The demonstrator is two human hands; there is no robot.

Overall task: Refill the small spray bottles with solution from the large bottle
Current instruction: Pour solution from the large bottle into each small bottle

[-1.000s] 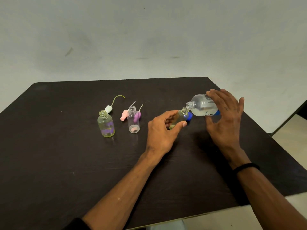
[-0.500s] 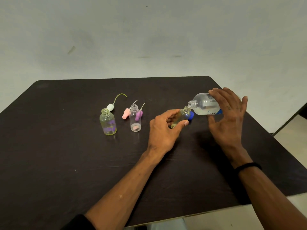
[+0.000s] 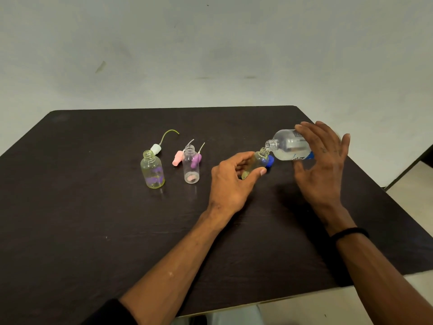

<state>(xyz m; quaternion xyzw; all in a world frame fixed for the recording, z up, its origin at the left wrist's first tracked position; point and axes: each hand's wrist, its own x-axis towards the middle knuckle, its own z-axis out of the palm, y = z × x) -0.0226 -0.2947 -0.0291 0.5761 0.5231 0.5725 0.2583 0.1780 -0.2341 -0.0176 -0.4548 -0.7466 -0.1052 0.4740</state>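
My left hand (image 3: 230, 180) grips a small clear bottle (image 3: 257, 162), tilted with its open neck up and to the right. My right hand (image 3: 321, 160) holds the large clear bottle (image 3: 287, 145) on its side, mouth pointing left just above the small bottle's neck. Clear liquid lies in the large bottle. A little yellowish liquid shows at the small bottle's bottom. Two more uncapped small bottles stand to the left: a yellowish one (image 3: 152, 171) and a clear one (image 3: 191, 165).
A dark table (image 3: 93, 231) carries everything. Loose spray heads lie behind the standing bottles: white (image 3: 156, 148) with a green tube, pink (image 3: 177, 158) and purple (image 3: 195, 159). A blue cap (image 3: 270, 162) lies behind the held small bottle. The table's right edge is near my right wrist.
The large bottle has risen slightly and stays tilted over the small bottle's neck. Both hands keep their hold; the standing bottles have not moved.
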